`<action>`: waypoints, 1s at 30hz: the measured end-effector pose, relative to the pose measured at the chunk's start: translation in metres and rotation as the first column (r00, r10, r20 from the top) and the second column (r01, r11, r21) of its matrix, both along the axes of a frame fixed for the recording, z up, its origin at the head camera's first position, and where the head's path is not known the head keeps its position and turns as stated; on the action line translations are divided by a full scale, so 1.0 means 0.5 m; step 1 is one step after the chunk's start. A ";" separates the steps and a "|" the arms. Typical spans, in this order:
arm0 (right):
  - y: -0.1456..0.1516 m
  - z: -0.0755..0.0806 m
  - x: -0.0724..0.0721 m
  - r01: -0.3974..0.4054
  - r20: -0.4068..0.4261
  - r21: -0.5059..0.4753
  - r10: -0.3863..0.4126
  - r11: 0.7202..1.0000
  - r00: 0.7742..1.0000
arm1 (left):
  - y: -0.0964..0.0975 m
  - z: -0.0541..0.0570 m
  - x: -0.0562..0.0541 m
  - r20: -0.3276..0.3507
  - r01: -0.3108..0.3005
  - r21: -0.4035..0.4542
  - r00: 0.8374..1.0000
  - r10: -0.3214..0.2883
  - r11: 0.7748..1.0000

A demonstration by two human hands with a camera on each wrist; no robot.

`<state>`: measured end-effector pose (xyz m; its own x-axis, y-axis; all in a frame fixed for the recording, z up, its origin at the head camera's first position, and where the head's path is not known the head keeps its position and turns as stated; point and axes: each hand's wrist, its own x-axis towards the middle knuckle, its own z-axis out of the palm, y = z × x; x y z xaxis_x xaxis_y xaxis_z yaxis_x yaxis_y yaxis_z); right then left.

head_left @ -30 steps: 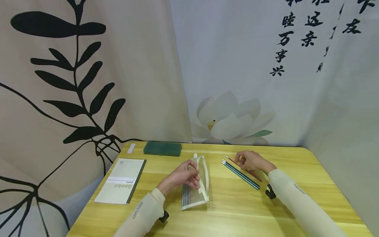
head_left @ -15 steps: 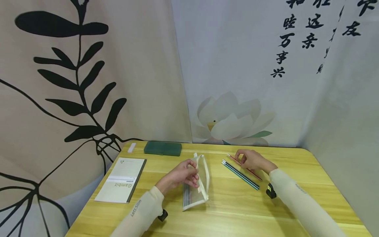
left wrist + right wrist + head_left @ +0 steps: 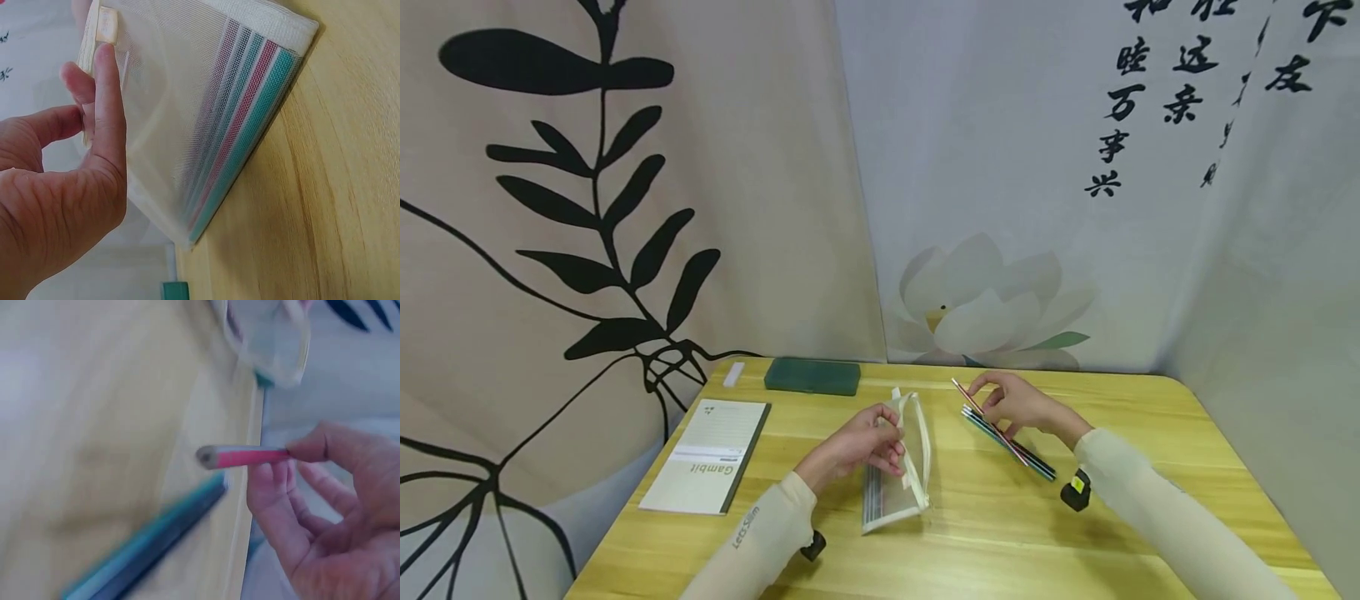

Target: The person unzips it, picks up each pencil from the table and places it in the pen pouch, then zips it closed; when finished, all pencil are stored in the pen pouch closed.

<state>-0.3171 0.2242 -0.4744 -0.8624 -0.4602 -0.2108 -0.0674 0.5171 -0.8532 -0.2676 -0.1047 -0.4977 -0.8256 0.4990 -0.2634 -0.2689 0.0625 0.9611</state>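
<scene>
My left hand [image 3: 859, 443] pinches the open rim of a cream mesh zip pouch [image 3: 895, 500] and holds it tilted up off the wooden table. Teal, pink and grey stripes run along the pouch's lower side in the left wrist view; whether they are printed or pencils inside, I cannot tell. Between thumb and fingers, my right hand [image 3: 1028, 407] pinches a red-and-silver pencil [image 3: 247, 457], lifted above the table. Under and beside it lie several teal and dark pencils [image 3: 1033, 464] close together. They blur in the right wrist view.
At the left lies a white notebook [image 3: 700, 458] with a dark spine. A dark green case [image 3: 812, 377] and a small white block [image 3: 733, 374] sit along the table's back edge. Printed cloth hangs behind the wooden table [image 3: 1120, 525].
My right hand has lifted the red pencil and moved it left, so that it now passes over the teal and dark pencils. The left hand and pouch have barely moved.
</scene>
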 end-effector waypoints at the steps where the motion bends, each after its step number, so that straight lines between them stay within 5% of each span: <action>1: -0.010 0.004 0.006 -0.008 0.028 -0.027 0.009 1.000 1.000 | 0.000 0.000 0.000 0.004 -0.002 0.001 1.000 0.002 1.000; 9: -0.081 0.017 0.040 -0.062 0.164 -0.119 0.081 0.991 0.983 | 0.003 0.004 -0.001 -0.011 0.003 0.008 1.000 -0.002 1.000; 18: -0.160 -0.008 0.070 0.039 0.229 -0.171 0.001 0.984 0.974 | 0.000 0.007 -0.003 0.001 0.001 -0.013 1.000 -0.001 1.000; 30: -0.220 -0.019 0.066 0.145 0.332 -0.238 -0.060 0.960 0.941 | 0.007 0.006 -0.004 -0.004 0.042 -0.018 0.999 -0.043 0.999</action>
<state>-0.2844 0.1142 -0.4839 -0.8142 -0.4480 -0.3694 0.2714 0.2688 -0.9242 -0.2698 -0.1011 -0.4946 -0.8048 0.5289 -0.2694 -0.2618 0.0909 0.9608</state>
